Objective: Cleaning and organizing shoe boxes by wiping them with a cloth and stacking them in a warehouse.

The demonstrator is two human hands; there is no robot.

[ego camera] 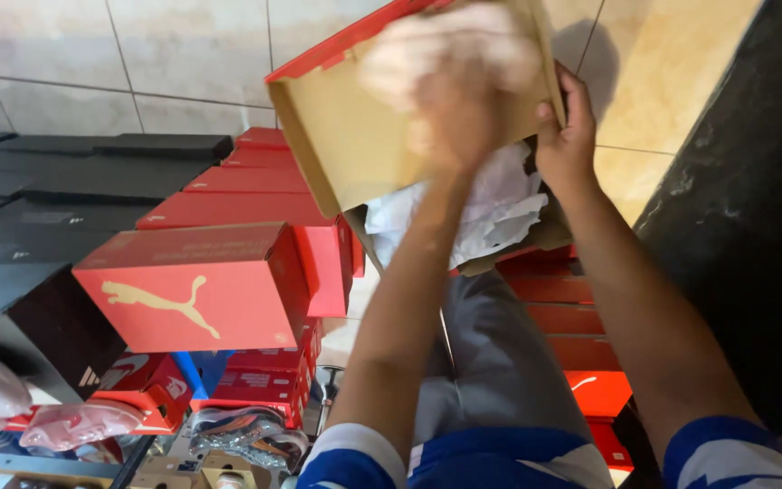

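Note:
A red shoebox with a brown cardboard inside [337, 136] is tipped up in front of me, its lid raised. My left hand [454, 100] is blurred with motion inside the box and grips a wad of white tissue paper [445, 45]. My right hand [567, 136] clamps the box's right edge, thumb on the rim. More crumpled white tissue paper [500, 208] spills out below the box, over my lap.
Stacks of red shoeboxes [201, 290] and black shoeboxes [65, 181] fill the left side. More red boxes [572, 344] are piled at the right beside a dark wall [753, 226]. Shoes in plastic wrap [74, 421] lie at bottom left. Tiled floor lies behind.

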